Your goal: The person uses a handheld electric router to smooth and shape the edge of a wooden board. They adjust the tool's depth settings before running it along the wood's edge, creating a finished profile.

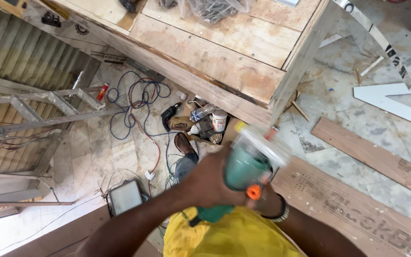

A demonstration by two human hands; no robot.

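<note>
Item: teal power tool [241, 167], held near the chest above the floor, blurred in the head view. It has an orange switch or knob [254, 192] on its near side and a pale clear guard or base at its far end.

Left hand [209, 183]: fingers clamped round the tool body from the left.

Right hand [264, 200]: mostly hidden behind the tool, dark band at the wrist [280, 212]; it touches the tool near the orange part, but I cannot tell whether its fingers are closed on it.

Surroundings: wooden table [224, 62] far and centre, a clear bag of hardware on top. Below its near edge, on the floor, a clutter of a drill [170, 115], a small white jar [219, 120] and bottles. Tangled blue and red cables [136, 102] lie far left of centre; a metal ladder [39, 107] lies at left. The person's sandalled foot [184, 143] is just beside the clutter. Printed plywood board [357, 209] at near right; white cut-out shapes [396, 97] at far right.

Risks, as judged: the cables run close to the foot, so a step could snag one and upset the grip. The blur suggests motion; an unsure right-hand hold could let the tool twist. The switch sits by the fingers, and an unplanned press could start it.
</note>
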